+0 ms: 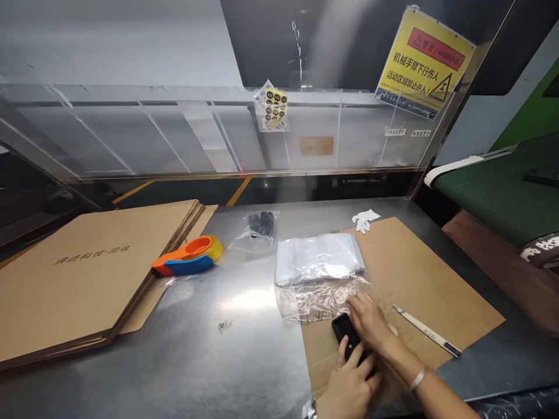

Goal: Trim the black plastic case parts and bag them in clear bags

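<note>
- The stack of flat cardboard sheets fills the far left of the steel surface; its near corner seems to run to the surface's front edge, so a hard nudge there could likely slide the top sheets off.
- The orange and blue tape dispenser rests against the stack's right edge; any blade is hidden, yet a careless sweep leftward could catch on it.
- The small clear bag with something dark inside lies well apart, toward the back; no hazard that I can tell.
- Bare steel between the dispenser and the hands is the widest open room for moving; it looks slick, so things set there may skid.
- The pile of clear plastic bags overlaps a crinkled loose bag just ahead of the hands; thin film could cling or drag along with a finger.
- The left hand curls around the near end of the small black device, gripping it; the right hand lies flat on its far side, fingers fairly close together; the device sits on the brown cardboard sheet, near that sheet's left edge.
- The knife lies just beside the right wrist; a backward pull of that arm could brush it, I judge.
- The white glove lies at the back; the green conveyor closes the right side.
</note>
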Tool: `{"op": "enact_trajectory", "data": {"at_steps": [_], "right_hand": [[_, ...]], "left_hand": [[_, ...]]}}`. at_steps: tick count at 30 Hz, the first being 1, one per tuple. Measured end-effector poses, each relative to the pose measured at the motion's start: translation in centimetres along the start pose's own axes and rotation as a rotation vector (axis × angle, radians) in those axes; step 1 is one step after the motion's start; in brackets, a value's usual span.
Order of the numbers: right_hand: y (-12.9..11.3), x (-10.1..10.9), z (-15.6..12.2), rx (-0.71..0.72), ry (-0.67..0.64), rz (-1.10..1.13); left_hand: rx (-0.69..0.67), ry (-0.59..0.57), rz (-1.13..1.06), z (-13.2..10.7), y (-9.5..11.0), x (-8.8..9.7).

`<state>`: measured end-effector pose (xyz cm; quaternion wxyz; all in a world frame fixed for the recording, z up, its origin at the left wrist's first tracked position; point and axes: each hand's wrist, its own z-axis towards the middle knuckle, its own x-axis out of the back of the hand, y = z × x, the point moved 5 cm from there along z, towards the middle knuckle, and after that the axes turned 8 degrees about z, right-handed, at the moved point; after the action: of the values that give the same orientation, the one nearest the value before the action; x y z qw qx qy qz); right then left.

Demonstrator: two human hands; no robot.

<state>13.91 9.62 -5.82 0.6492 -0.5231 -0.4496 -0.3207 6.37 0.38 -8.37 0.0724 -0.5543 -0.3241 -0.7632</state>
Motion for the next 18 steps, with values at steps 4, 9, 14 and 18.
{"op": "enact_trajectory", "data": {"at_steps": [4,9,14,18], "right_hand": [[-0.1,-1.8,5.1,0.003,0.017,-0.049],[0.8,-3.0,8.0,0.017,-0.043,-0.065],[0.6,-2.7,8.7,-0.095,-0.070,-0.041],[0.6,-1.6,9.5,-0.179,-0.070,0.062]], "left_hand": [[0.149,0.042,-0.399,0.3,-1.4,0.9],[0.524,0.339,-0.569,-0.1,-6.4,3.1],[0.894,0.556,-0.880,1.1,-13.6,2.9],[1.016,0.568,-1.237,5.2,-16.2,1.7]]}}
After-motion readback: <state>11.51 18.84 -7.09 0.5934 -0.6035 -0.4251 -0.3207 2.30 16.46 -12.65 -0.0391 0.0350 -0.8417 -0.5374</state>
